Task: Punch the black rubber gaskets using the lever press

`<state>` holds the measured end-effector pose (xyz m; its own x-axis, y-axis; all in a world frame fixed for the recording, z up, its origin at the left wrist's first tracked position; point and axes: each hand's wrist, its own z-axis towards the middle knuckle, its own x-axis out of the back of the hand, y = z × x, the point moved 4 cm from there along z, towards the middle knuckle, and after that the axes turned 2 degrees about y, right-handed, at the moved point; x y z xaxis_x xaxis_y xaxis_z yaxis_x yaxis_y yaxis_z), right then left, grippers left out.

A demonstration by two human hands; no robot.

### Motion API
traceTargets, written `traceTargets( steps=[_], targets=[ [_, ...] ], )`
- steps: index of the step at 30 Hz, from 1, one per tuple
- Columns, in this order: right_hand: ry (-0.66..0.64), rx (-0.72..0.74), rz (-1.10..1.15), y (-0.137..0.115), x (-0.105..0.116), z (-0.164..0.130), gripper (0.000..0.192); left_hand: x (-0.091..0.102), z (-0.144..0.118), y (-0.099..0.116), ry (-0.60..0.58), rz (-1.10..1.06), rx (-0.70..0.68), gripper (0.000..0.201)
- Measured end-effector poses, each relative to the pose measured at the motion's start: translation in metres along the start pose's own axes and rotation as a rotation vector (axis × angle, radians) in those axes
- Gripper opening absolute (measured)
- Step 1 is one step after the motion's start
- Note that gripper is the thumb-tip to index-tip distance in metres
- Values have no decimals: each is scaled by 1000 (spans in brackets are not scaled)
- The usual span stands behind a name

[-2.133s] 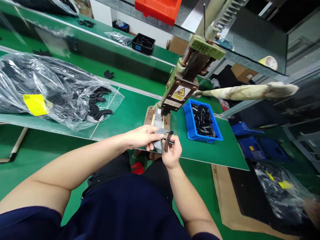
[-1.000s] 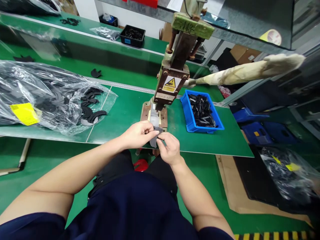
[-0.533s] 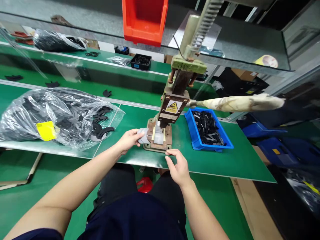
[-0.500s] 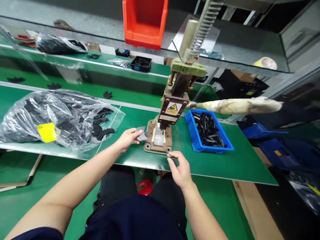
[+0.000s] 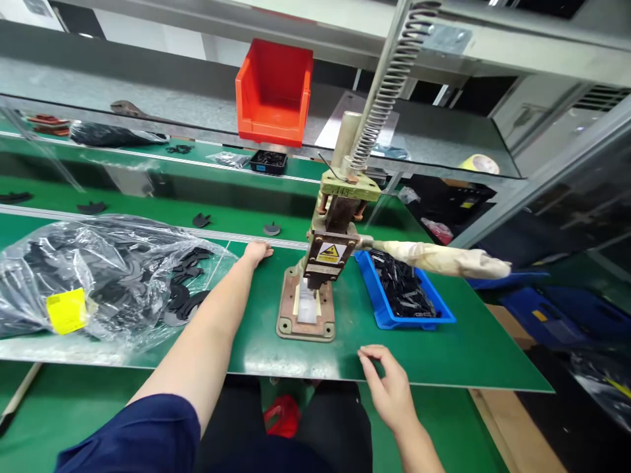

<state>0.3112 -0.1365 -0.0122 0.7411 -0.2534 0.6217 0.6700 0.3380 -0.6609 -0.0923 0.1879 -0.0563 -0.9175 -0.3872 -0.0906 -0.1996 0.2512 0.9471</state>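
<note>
Fingers of both hands hold nothing; left fingertips [image 5: 266,249] blur at the rail [image 5: 286,242].

**Green benches under steel shelving**

My green surface [image 5: 444,358] sits in front of me, and a second green bench [image 5: 162,210] runs behind it past a metal rail. Overhead, a grey steel shelf [image 5: 148,85] carries an orange bin [image 5: 273,92]. The floor [image 5: 64,407] below me is green too. To my right, cardboard [image 5: 488,315] lies beside blue crates [image 5: 566,312].
</note>
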Motion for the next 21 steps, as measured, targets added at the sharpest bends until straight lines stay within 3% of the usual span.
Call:
traceTargets(
  steps=[6, 10, 16, 21],
  targets=[
    [90, -129, -195, 46, 44, 61, 31, 21, -41, -38, -87, 118, -148, 23],
    [26, -247, -379, 84, 64, 118, 27, 36, -79, -51, -192, 271, -293, 41],
    [-113, -455, -592, 127, 64, 172, 38, 53, -140, -77, -281, 522, -337, 57],
    [-147, -543, -670, 143, 53, 206, 44, 49, -168, -77, -261, 778, -481, 52]
  ],
)
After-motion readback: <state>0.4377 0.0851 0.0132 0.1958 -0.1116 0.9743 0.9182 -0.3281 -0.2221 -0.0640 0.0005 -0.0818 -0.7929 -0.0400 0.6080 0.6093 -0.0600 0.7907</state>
